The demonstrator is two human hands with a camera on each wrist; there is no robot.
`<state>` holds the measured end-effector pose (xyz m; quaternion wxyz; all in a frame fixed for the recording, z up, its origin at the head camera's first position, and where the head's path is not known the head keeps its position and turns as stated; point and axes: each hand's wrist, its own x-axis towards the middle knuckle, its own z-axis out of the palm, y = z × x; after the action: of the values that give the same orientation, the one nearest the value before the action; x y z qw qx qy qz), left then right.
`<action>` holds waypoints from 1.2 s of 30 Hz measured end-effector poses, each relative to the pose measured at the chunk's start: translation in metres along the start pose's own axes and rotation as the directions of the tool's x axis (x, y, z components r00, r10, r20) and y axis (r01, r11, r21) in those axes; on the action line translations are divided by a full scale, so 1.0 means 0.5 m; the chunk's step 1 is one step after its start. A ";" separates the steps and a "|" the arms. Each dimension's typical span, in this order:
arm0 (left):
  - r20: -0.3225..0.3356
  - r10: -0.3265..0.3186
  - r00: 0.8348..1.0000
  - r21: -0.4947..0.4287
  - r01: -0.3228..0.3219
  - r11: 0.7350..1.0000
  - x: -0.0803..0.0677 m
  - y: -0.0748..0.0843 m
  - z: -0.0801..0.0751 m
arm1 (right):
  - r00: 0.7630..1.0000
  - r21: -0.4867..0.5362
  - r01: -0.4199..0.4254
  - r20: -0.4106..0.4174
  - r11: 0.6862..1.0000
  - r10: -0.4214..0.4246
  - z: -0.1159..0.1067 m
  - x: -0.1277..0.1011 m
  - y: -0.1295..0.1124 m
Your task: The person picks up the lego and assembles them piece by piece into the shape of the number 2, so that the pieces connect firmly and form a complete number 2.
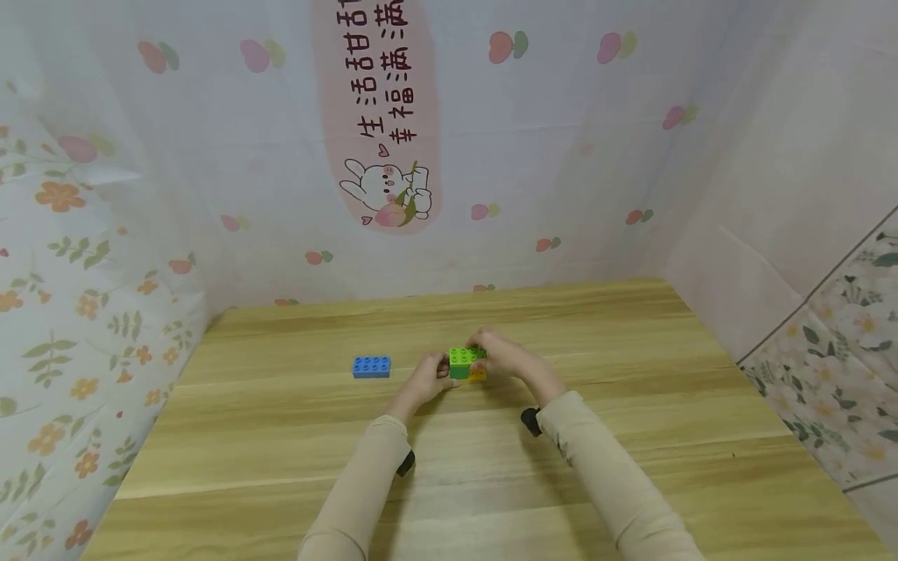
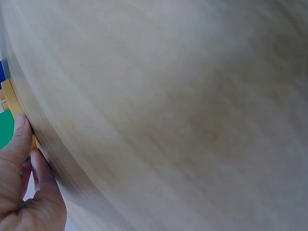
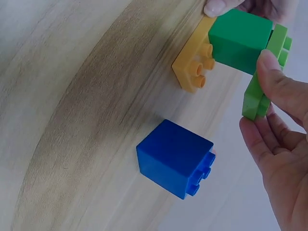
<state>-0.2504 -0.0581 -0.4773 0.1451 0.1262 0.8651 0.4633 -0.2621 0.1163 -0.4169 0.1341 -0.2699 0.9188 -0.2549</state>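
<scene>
A flat yellow toy brick [image 3: 185, 70] lies on the table, with a dark green block [image 3: 240, 41] standing on one end and its other studs bare. My left hand [image 1: 425, 379] pinches the yellow brick's left end between thumb and fingers, seen in the left wrist view. Across the top of the green block lies a flat light green brick [image 1: 463, 357], overhanging to the right. Its overhanging end is gripped by my right hand [image 1: 508, 358], thumb on one side and fingers on the other. A dark blue block [image 3: 171, 156] stands close by, hidden in the head view.
A lighter blue studded brick [image 1: 371, 367] lies left of my left hand on the wooden table [image 1: 281, 436]. Patterned cloth [image 1: 547, 171] hangs behind the table's far edge, with more at both sides.
</scene>
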 end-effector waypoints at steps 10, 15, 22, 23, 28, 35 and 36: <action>-0.019 0.033 0.999 -0.037 -0.033 0.999 -0.010 -0.007 -0.006 | 1.000 -0.035 0.007 -0.004 0.999 -0.007 0.004 0.002 -0.018; -0.031 0.109 0.994 -0.032 -0.110 0.993 -0.019 0.002 -0.023 | 1.000 -0.061 0.020 -0.003 0.998 -0.020 0.003 0.000 -0.021; -0.035 0.116 0.993 -0.013 -0.117 0.993 -0.019 0.007 -0.020 | 1.000 -0.062 -0.027 -0.013 0.998 0.026 0.004 -0.005 -0.020; -0.036 0.108 0.993 -0.021 -0.109 0.994 -0.020 0.006 -0.020 | 0.999 -0.060 -0.033 -0.016 0.998 0.032 0.007 -0.004 -0.020; -0.046 0.085 0.995 -0.043 -0.087 0.995 -0.025 0.005 -0.022 | 0.997 -0.027 -0.055 -0.058 0.998 0.053 0.021 -0.005 -0.012; -0.014 0.107 0.994 0.015 -0.107 0.994 -0.011 0.012 -0.027 | 0.981 0.095 -0.062 -0.178 0.994 0.078 0.016 -0.037 0.033; -0.011 0.105 0.994 0.020 -0.105 0.994 -0.009 0.012 -0.027 | 0.977 0.107 -0.070 -0.194 0.992 0.090 0.014 -0.041 0.042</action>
<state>-0.2506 -0.0671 -0.4646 0.1141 0.1700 0.8627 0.4625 -0.2516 0.1400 -0.4319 0.0653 -0.1986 0.9239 -0.3206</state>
